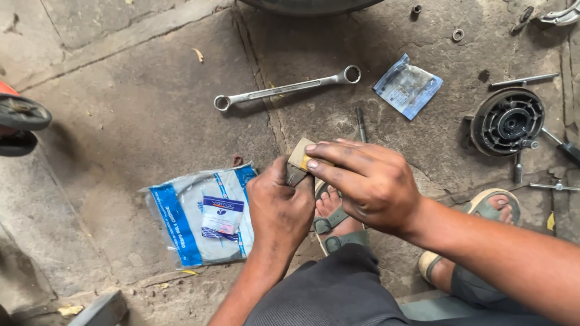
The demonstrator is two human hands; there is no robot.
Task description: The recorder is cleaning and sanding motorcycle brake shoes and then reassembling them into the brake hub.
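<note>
My knee in dark trousers [338, 290] fills the bottom edge; both hands work just above it, over my sandalled foot [333, 224].

Small cardboard box [300, 158], tan, with a grey part showing at its lower end. Left hand [279, 208] is closed around the bottom of it, thumb and fingers pinched on the grey end. Right hand [365, 181] comes over the top, fingers curled flat across the box, fingertip on the flap edge. Both hands grip the same item, held in the air above my foot, not resting on the floor.

Status, my read: box is partly open, contents only starting to show. I can't tell what the part is; it's mostly hidden by my fingers. So unpacking is under way, not finished.

Just left of my left hand: a blue and white plastic packet [202, 217] flat on the concrete floor [121, 121], looks sealed or at least still full. Untouched.

Further out, ahead of the hands: a double ring spanner [287, 89] lies loose on the floor, a dark bolt or pin [361, 124] beside it, and a second smaller clear packet [407, 86], crumpled.

To the right: a round brake drum plate [507, 121] lies face up, well apart from my hands, with a screwdriver [559, 143], thin rods and small washers [458, 34] scattered around it. That assembly is apart, nothing refitted to it as far as I can see.

Edge of a tyre [311, 5] at the top.
</note>
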